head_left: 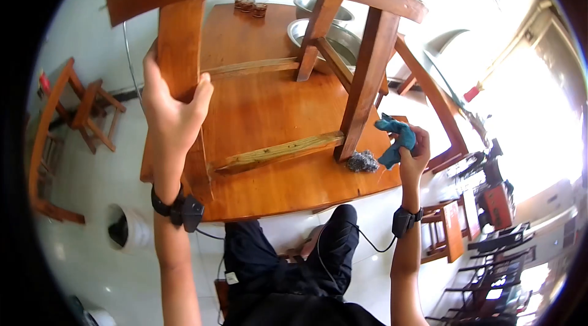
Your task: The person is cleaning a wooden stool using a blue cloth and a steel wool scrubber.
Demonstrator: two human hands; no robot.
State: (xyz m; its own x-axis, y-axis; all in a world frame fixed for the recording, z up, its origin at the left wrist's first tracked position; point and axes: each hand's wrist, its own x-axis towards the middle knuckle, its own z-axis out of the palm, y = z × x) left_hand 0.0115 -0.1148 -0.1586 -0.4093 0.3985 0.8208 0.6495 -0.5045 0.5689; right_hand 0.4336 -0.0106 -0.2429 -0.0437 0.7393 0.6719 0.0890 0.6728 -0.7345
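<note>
A brown wooden chair [361, 81] is propped on the tabletop, its long curved rail uppermost and close to me. My left hand [174, 102] is wrapped around the chair's wide upright board on the left, thumb on its right edge. In my right hand [418, 149] a crumpled blue-green cloth [398, 141] is pinched between the fingers, just right of a chair post. At the foot of that post, a grey steel wool scrubber [363, 162] lies on the table. Both wrists wear black straps with small boxes and cables.
The wooden table [269, 200] has several small glasses of dark liquid [251, 6] at its far end. Metal basins [299, 30] stand behind the chair. A white bucket [131, 228] is on the floor at left. Wooden chairs [98, 114] and stools [450, 231] stand around.
</note>
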